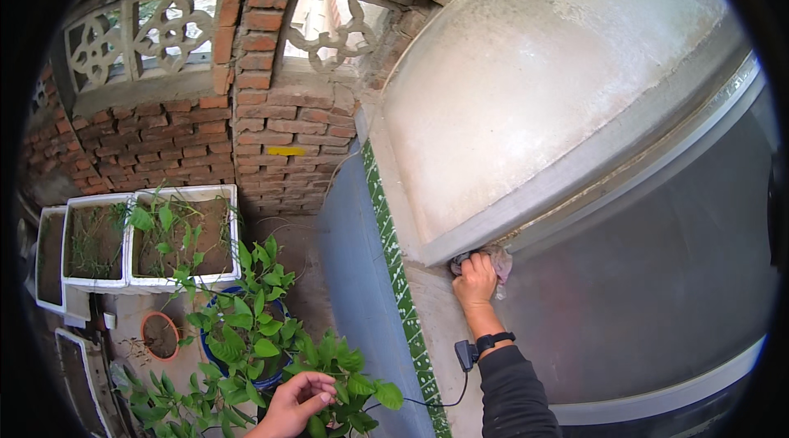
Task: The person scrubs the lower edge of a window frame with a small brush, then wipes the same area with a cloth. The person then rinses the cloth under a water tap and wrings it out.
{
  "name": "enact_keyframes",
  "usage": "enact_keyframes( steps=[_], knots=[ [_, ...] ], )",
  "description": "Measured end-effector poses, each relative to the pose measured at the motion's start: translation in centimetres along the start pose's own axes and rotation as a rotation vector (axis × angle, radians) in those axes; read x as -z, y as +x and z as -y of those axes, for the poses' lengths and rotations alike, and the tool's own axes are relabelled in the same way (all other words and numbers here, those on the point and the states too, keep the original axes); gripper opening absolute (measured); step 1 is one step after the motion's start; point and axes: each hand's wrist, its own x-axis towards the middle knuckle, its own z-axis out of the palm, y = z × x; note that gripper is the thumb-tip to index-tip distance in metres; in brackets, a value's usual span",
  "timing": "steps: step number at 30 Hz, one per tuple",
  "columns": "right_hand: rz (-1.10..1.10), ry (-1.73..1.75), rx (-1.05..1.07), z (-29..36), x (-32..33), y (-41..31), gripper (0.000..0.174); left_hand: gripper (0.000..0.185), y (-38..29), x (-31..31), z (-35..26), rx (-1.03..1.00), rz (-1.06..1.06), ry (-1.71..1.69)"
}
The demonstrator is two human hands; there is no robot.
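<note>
My right hand (476, 282) is closed around a crumpled greyish-pink cloth (500, 265) and presses it into the lower corner of a window frame, where the pale plastered wall (493, 130) meets the sill (431, 302). A dark strap with a small black device (466, 355) and a cable sits on that wrist. Beside the sill is the dark window screen or pane (635, 290). My left hand (302, 402) hangs lower down with its fingers loosely curled and apart, holding nothing visible, over the green leaves of a potted plant (265, 348).
White foam planters (185, 281) with soil stand at the left, near an orange-rimmed pot (160, 336). A blue pot (206, 339) holds the leafy plant. Behind rises a brick wall (283, 111) with openwork blocks. A green patterned tile strip (394, 271) edges the blue wall (354, 253).
</note>
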Motion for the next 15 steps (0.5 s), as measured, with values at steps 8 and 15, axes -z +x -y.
enact_keyframes(
  steps=[8,15],
  knots=[
    [0.201,-0.066,0.316,-1.6,4.4,1.7,0.016,0.026,-4.0,2.9,0.7,-0.007,-0.052,-0.011],
    [0.168,-0.269,0.309,-5.5,16.3,9.6,0.036,0.026,-3.7,3.5,0.3,-0.025,-0.037,-0.008]
  ],
)
